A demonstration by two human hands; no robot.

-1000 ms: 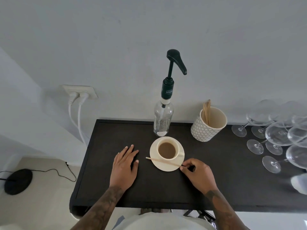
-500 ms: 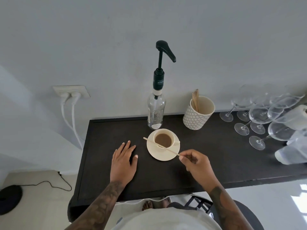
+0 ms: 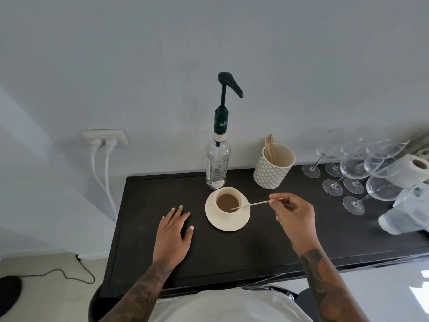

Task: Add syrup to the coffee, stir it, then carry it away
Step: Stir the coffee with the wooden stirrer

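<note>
Wooden stirrer (image 3: 255, 203) is pinched at its right end by the right hand (image 3: 293, 212), its long axis running left and slightly down, tip dipped in the coffee cup (image 3: 228, 202) on a saucer (image 3: 228, 223) near the table's (image 3: 255, 247) back edge. The left hand (image 3: 173, 235) is laid flat, fingers straight, left of the saucer.

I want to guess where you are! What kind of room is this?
Probably a small coffee or drinks corner at home or in an office. A syrup pump bottle, a cup of wooden stirrers and wine glasses line a dark table against the wall.
</note>
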